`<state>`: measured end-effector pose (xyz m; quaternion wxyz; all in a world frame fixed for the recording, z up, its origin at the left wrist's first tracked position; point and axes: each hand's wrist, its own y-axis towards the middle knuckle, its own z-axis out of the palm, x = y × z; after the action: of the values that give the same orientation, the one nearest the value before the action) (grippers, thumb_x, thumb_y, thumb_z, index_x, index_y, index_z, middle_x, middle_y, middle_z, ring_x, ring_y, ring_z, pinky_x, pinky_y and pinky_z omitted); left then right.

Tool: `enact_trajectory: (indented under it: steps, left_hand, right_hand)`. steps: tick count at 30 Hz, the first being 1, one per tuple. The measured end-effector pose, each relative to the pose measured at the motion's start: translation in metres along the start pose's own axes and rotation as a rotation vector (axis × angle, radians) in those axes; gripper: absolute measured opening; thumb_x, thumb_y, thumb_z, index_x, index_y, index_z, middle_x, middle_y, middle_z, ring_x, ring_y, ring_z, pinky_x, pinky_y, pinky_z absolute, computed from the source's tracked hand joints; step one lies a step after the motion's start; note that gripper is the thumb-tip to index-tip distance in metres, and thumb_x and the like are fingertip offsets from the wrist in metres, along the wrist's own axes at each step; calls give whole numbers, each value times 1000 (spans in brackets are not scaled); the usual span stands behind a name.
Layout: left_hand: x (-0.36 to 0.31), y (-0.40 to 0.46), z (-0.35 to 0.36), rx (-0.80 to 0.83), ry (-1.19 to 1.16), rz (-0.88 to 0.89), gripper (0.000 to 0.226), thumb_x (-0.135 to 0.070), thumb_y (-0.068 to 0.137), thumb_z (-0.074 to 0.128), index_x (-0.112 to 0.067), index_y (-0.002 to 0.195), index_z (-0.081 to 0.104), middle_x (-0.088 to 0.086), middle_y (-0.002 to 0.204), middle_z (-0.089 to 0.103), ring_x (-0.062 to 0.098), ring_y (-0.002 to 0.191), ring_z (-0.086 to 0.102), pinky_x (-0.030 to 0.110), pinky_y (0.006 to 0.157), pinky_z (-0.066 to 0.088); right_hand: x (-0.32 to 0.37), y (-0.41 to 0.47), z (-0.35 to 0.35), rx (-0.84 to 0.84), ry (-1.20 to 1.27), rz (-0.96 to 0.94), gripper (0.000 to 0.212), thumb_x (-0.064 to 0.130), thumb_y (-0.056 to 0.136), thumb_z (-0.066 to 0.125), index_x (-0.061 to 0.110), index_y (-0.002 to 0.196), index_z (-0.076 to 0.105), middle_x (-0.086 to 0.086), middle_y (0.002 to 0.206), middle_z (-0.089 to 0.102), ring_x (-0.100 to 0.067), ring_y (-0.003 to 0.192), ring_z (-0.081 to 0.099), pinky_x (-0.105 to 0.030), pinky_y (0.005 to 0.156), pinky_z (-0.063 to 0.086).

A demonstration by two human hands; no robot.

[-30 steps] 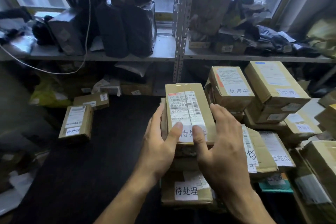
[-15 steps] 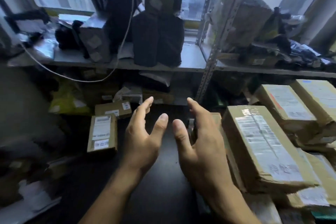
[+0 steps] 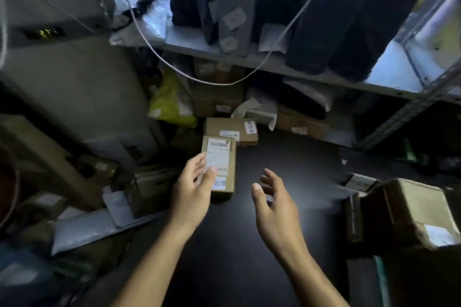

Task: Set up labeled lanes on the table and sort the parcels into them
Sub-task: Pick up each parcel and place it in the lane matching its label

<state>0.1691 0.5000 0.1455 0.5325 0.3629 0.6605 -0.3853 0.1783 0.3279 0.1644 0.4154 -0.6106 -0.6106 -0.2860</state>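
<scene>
Blurred throughout; labels on small parcel (image 3: 219, 166) partly unreadable, partly covered by left hand (image 3: 193, 188). Both grips released, right hand (image 3: 275, 203) above tabletop (image 3: 287, 157). View swung left since earlier; right-side parcel stack mostly cut off.

Matt black table (image 3: 287, 157), brown cardboard parcel (image 3: 230, 172)

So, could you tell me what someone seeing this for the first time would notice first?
Probably the two bare hands in the middle: the left hand reaches over the near end of a small cardboard parcel with white labels, lying on the dark table, while the right hand hangs open over bare tabletop. Next, the grey shelf above, loaded with dark packages, and a white cable sagging across it.
</scene>
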Motion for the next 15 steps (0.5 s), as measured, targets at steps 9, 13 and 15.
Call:
enact_trajectory:
  steps: [9, 13, 15]
  left_hand:
    - [135, 99, -9, -81, 137, -316, 46, -22, 98, 55, -20, 144, 47, -1, 144, 52, 7, 126, 50, 22, 99, 38]
    - [164, 100, 3, -13, 144, -388, 53, -26, 99, 54, -20, 150, 39, -1, 148, 50, 15, 135, 47, 36, 112, 38]
    - [168, 94, 9, -8, 154, -359, 45, -23, 99, 54, -24, 143, 48, -6, 132, 62, 16, 125, 57, 35, 105, 45]
  right_hand:
    - [-72, 99, 97, 313, -116, 325, 62, 37, 100, 48, 16, 154, 26, -4, 145, 52, -17, 127, 52, -26, 100, 40]
    - [-84, 112, 120, 369, -76, 391, 63, 32, 100, 46, 13, 155, 24, -5, 150, 46, -22, 136, 45, -32, 112, 35]
    - [-83, 112, 126, 371, -4, 381, 48, 25, 100, 48, 14, 146, 42, -4, 141, 55, -19, 127, 52, -33, 109, 40]
